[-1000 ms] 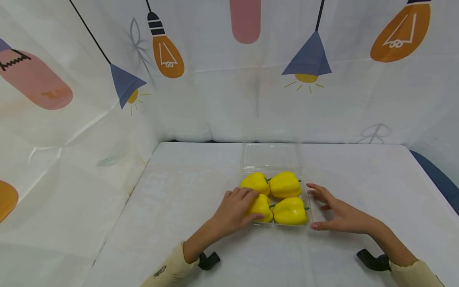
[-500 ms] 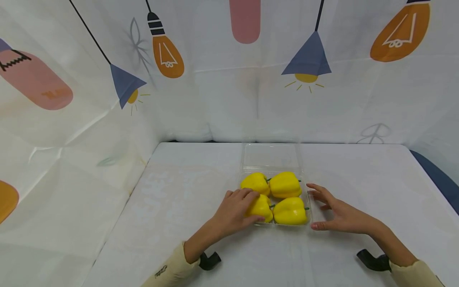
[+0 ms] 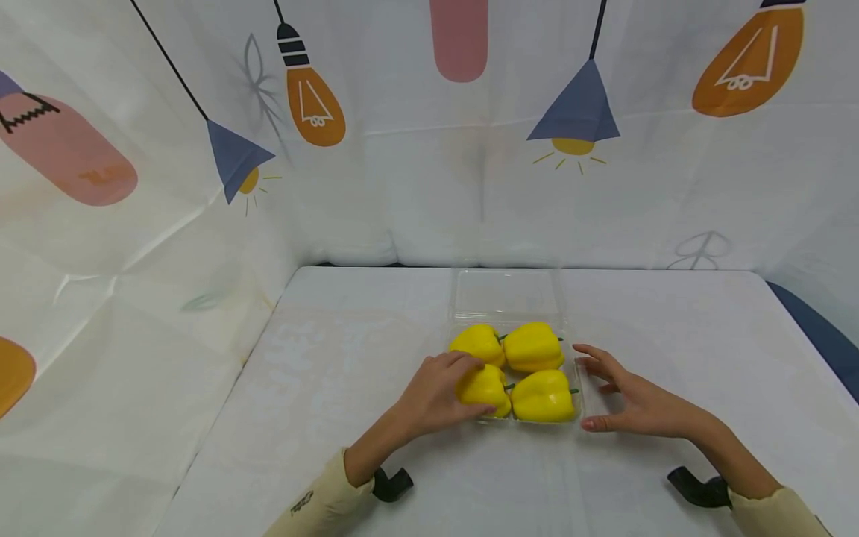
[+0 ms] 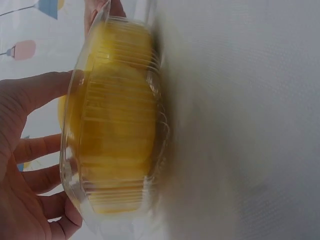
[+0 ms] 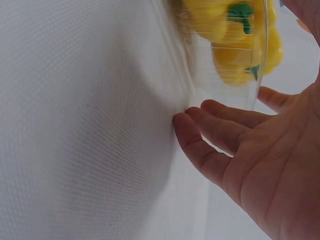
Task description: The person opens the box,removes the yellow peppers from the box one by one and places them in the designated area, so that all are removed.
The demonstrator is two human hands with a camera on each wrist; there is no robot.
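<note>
Several yellow bell peppers sit in a clear plastic clamshell box (image 3: pixel 580 403), two in the back row and two in front. My left hand (image 3: pixel 436 395) holds the front-left bell pepper (image 3: pixel 485 389), index finger over its far side and thumb on its near side. In the left wrist view, the thumb (image 4: pixel 47 89) overlaps the box rim with yellow showing through the ribbed wall. My right hand (image 3: pixel 634 403) stands beside the box's right wall with fingers loosely spread and nothing in them. Green stems (image 5: pixel 241 14) show through the box wall in the right wrist view.
The box's transparent lid (image 3: pixel 506 291) lies folded back behind the peppers. A white-covered table (image 3: pixel 356 321) extends around the box, with a patterned white curtain (image 3: pixel 416 186) behind it. Dark curved pieces (image 3: pixel 392 485) stick out at both wrists.
My left hand has arched slightly over the front-left bell pepper, leaving a bit more of it in sight. The right hand and the box have stayed where they were.
</note>
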